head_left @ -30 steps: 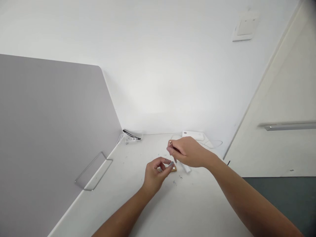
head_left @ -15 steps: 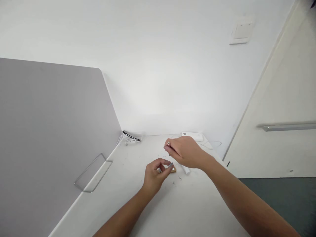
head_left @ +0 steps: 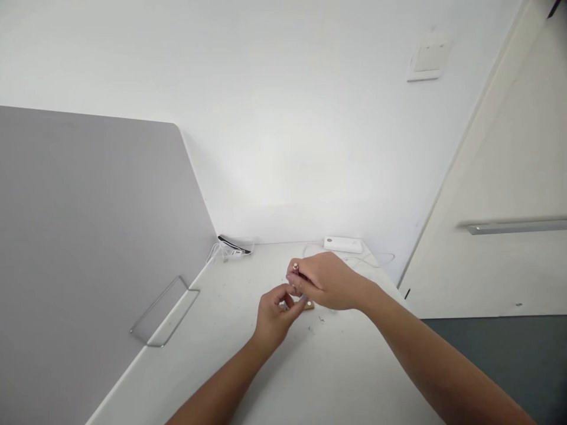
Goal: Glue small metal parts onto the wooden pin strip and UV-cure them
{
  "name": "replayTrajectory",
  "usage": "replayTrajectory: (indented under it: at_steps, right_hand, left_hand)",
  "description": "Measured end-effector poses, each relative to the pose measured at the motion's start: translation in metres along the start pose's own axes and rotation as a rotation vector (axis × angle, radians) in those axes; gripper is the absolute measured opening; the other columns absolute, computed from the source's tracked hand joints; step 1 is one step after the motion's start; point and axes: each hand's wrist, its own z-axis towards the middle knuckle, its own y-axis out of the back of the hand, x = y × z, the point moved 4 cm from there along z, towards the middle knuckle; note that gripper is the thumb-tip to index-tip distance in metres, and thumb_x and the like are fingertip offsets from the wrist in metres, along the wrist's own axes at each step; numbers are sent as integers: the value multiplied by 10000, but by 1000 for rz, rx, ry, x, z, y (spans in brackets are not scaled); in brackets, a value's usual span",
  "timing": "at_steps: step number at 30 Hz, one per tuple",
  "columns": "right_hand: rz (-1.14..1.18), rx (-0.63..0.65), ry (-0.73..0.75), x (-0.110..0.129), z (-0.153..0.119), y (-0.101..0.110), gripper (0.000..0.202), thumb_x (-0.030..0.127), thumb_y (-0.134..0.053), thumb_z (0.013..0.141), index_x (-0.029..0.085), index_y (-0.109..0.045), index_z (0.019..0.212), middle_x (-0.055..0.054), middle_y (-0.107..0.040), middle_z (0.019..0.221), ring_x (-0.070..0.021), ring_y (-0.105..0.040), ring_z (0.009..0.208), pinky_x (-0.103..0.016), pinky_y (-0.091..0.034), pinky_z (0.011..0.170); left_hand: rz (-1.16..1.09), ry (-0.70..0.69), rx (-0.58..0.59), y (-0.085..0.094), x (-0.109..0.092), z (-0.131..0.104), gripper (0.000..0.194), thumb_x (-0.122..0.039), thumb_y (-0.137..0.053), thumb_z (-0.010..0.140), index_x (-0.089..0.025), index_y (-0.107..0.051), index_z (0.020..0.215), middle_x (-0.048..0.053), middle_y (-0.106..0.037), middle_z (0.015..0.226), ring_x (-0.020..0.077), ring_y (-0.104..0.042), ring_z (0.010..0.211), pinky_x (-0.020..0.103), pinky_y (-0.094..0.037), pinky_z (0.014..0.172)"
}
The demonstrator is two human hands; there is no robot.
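Note:
My left hand (head_left: 275, 313) is closed in a pinch over the table, holding a small grey piece (head_left: 303, 297) between thumb and fingertips. Close against it, my right hand (head_left: 325, 280) is wrapped round a slim, pen-like reddish stick with a silver end (head_left: 295, 268) that sticks up above the fist. Its lower end is hidden behind the fingers. The fingertips of both hands meet or nearly meet at the grey piece. Partly covered by my left hand, a small tan block with white spots (head_left: 309, 305) lies on the table. Dark crumbs (head_left: 321, 320) are scattered near it.
A white device (head_left: 342, 244) with a cable lies by the wall at the back right. Cables and a black strip (head_left: 234, 244) sit in the back left corner. A grey panel (head_left: 97, 236) borders the left, with a wire loop (head_left: 165, 313) at the table's edge.
My right hand has moved down and left with the stick, closing the gap to my left hand. The white tube-like thing beneath it is now covered. My left hand has barely moved.

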Motion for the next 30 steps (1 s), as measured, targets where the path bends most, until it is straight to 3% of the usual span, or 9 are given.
replayTrajectory:
  at_steps: [5,10,15,18,24,27,30]
  right_hand:
    - [-203,-93,-44,-16,1,4,315,343,-401,1087,207,-541,840,4,-627,665,-130,-475,544,-287,-259,574]
    - [-153,63,-82,-16,-2,2,361,342,-443,1065,213,-460,729,29,-555,559,-121,-413,473,-285,-240,527]
    - [57,193,-44,0,-4,-1,319,360,-441,1069,210,-537,804,21,-648,660,-125,-527,555,-258,-308,538]
    - [94,144,-12,4,-2,-1,320,367,-414,1086,202,-586,872,3,-689,744,-130,-564,615,-263,-344,593]
    - [-68,-45,-137,-13,1,3,353,383,-356,1109,207,-595,917,-21,-685,779,-157,-598,674,-283,-354,650]
    - [-123,-19,-175,-21,0,6,345,378,-367,1101,210,-586,894,-22,-675,743,-166,-603,668,-288,-358,651]
    - [-85,94,-186,-22,-3,6,341,376,-401,1084,213,-555,827,-11,-674,704,-156,-582,616,-282,-352,604]
  left_hand:
    - [-6,11,-2,-1,-1,-1,180,-373,-766,827,-193,-752,820,3,-672,675,128,-531,566,248,-459,598]
    - [-12,9,-3,1,-1,0,180,-367,-770,820,-188,-755,818,-9,-640,634,124,-510,553,240,-440,574]
    - [4,1,4,1,-1,1,84,-234,-722,779,-173,-704,723,-33,-559,588,114,-469,560,215,-386,543]
    - [6,3,0,1,0,1,132,-228,-715,778,-171,-657,673,-39,-538,579,108,-455,552,210,-377,538]
    - [-9,14,-4,-1,1,0,172,-364,-771,815,-193,-751,822,-16,-654,654,119,-523,562,233,-455,603]
    - [-4,2,-16,0,0,-1,173,-366,-777,814,-194,-756,821,-8,-671,671,120,-532,566,236,-463,608]
    - [-13,-6,-9,0,0,-1,172,-359,-775,817,-188,-757,823,0,-681,686,120,-533,570,235,-463,601]
